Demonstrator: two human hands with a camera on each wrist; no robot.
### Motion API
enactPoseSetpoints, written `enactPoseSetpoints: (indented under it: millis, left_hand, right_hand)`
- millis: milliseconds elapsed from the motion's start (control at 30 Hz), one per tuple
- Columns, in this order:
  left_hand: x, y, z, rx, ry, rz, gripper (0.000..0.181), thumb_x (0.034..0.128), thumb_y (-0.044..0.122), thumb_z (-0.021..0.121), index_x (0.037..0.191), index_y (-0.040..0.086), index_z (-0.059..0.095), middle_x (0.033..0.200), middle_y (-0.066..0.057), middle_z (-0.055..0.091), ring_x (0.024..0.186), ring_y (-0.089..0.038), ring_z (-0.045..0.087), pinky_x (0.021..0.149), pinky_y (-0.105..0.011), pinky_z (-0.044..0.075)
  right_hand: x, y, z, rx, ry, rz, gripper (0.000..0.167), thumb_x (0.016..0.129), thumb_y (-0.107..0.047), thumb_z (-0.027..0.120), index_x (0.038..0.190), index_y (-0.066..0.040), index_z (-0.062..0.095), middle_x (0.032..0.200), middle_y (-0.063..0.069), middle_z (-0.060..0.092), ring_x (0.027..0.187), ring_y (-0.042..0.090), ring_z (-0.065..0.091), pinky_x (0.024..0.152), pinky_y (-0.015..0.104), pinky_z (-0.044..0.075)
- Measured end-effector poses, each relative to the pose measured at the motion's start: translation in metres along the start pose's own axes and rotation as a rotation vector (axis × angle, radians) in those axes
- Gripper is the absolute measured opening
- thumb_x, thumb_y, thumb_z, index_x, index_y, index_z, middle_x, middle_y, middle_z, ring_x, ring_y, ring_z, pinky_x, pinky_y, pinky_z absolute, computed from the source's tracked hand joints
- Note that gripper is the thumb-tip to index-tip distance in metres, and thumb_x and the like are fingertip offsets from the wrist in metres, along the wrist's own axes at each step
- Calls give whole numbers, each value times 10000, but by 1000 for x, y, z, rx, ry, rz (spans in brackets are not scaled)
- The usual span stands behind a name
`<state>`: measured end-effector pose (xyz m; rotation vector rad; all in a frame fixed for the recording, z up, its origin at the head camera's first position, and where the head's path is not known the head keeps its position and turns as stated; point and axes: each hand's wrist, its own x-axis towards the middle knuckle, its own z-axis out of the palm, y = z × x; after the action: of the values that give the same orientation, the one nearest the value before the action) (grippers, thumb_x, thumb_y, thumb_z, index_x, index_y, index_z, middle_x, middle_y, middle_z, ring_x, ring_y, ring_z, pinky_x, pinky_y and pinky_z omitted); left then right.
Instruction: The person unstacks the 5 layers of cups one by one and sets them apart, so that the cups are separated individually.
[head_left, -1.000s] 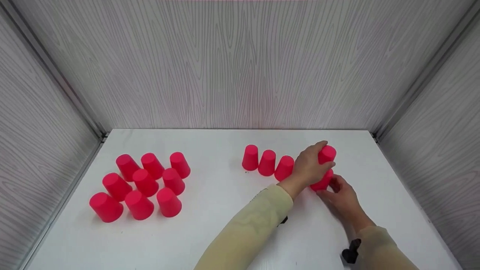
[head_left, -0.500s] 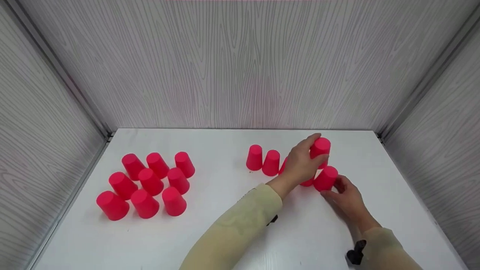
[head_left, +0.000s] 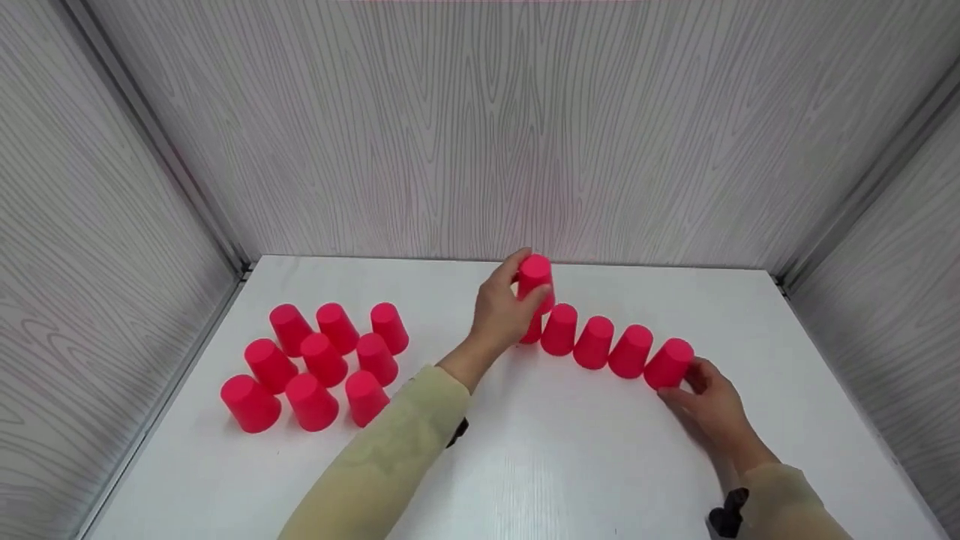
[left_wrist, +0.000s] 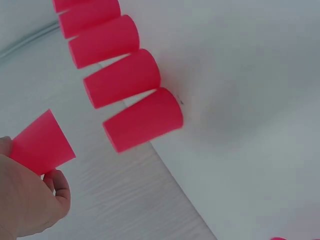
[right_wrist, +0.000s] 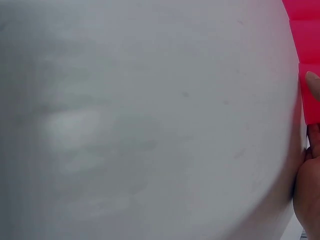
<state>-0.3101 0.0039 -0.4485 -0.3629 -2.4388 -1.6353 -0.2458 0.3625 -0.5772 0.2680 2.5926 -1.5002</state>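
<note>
In the head view my left hand (head_left: 499, 311) grips an upside-down pink cup (head_left: 535, 272) between thumb and fingers. That cup is held up at the left end of a slanting row of several upside-down pink cups, partly covering the leftmost row cup (head_left: 531, 332). The left wrist view shows the held cup (left_wrist: 42, 144) apart from the row. My right hand (head_left: 716, 409) holds the rightmost row cup (head_left: 670, 364) low on its side, thumb in front and fingers behind. In the right wrist view that hand (right_wrist: 310, 195) is partly cut off by the frame edge.
On the left of the white table (head_left: 570, 465) stands a block of several more upside-down pink cups (head_left: 324, 360). My left forearm overlaps its near right corner. A grey wood-grain back wall (head_left: 480, 135) and side walls enclose the table.
My left hand has carried its cup leftward from the right end of the row to the left end. The right hand stays at the rightmost cup. The head view has shifted slightly.
</note>
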Motion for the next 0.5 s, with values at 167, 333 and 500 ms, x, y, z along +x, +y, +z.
enactPoseSetpoints:
  millis: [167,333,500]
  left_hand:
    - [-4,-24,-31,19,48,-46,663,1005,147,751,1591,115,444,1501,-86,574,1383,-247,549,1079,-361,531]
    - [-11,-50,-51,37,96,-114,684,997,145,756,1600,120,434,1515,-98,559,1397,-274,530,1090,-399,527]
    - [-18,-76,-65,59,142,-207,716,989,146,764,1615,124,417,1544,-108,533,1431,-290,496,1120,-429,503]
  right_hand:
    - [0,1,-1,-5,4,7,961,934,-403,834,1658,-106,277,1656,187,376,1538,446,322,1137,513,465]
    - [-1,0,-1,-11,2,9,950,950,-389,819,1661,-87,266,1662,205,362,1542,448,320,1147,507,449]
    - [1,-3,1,-18,-4,9,936,960,-379,809,1657,-67,266,1662,220,359,1545,447,318,1160,508,431]
